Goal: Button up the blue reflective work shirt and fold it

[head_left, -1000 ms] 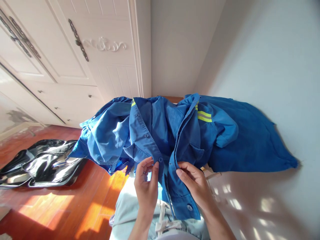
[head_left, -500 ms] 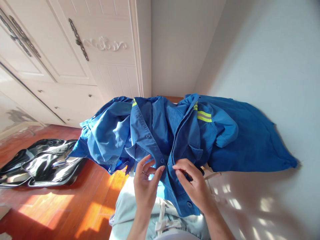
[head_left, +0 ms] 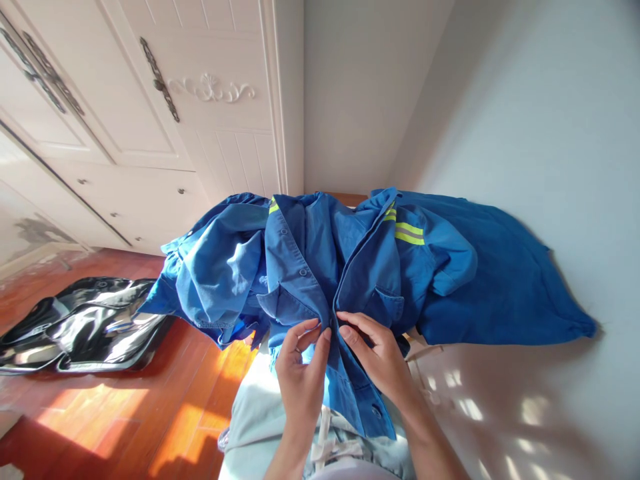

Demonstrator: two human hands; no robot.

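Head view: left hand (head_left: 303, 373), right hand (head_left: 384, 357) pinch edges of jacket (head_left: 370, 280); pinched spots hidden.

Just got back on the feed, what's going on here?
A person's left hand and right hand each pinch a front edge of a blue jacket. The edges lie close together between the hands; above them, the front gapes open, with buttons showing along one edge. A black case lies on the wooden floor.
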